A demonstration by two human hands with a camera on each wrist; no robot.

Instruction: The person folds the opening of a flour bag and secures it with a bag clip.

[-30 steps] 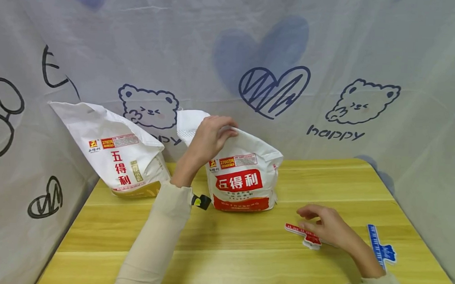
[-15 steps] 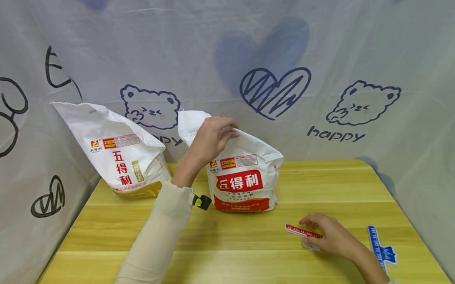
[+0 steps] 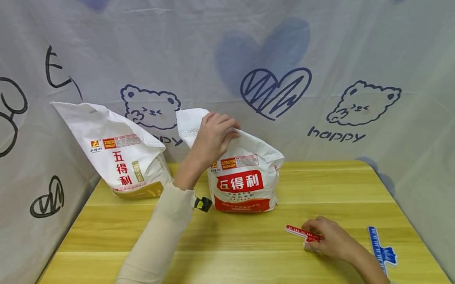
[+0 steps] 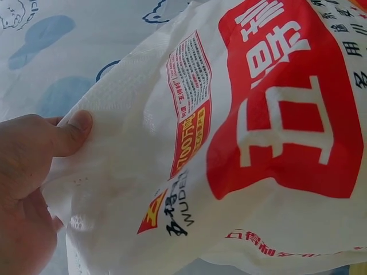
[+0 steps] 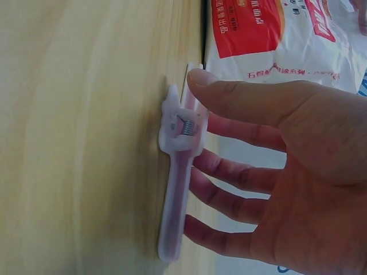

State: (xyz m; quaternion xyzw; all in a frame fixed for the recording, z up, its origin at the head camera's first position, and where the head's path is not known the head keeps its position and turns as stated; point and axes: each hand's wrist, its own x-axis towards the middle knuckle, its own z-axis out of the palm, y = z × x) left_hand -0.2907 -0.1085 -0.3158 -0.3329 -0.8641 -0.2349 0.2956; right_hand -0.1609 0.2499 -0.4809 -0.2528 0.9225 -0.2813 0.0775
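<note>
Fingers and thumb of the left hand are curled round the gathered top of the white woven flour bag with a red label panel, the thumb pressing a fold of the woven cloth against the palm; the bag stands upright near the back edge of the yellow wooden table, just beside the wrist. The fingers of the right hand are bent over the red-and-white plastic sealing clip, which lies flat on the table in front of the bag and to its right; in the right wrist view the thumb tip rests at the clip's spring hinge and the other fingers lie along its far side. A second white flour bag with a gold base leans at the table's left rear corner, apart from the first. A blue plastic sealing clip lies near the right wrist. A pale printed cloth with bears and hearts hangs behind.
</note>
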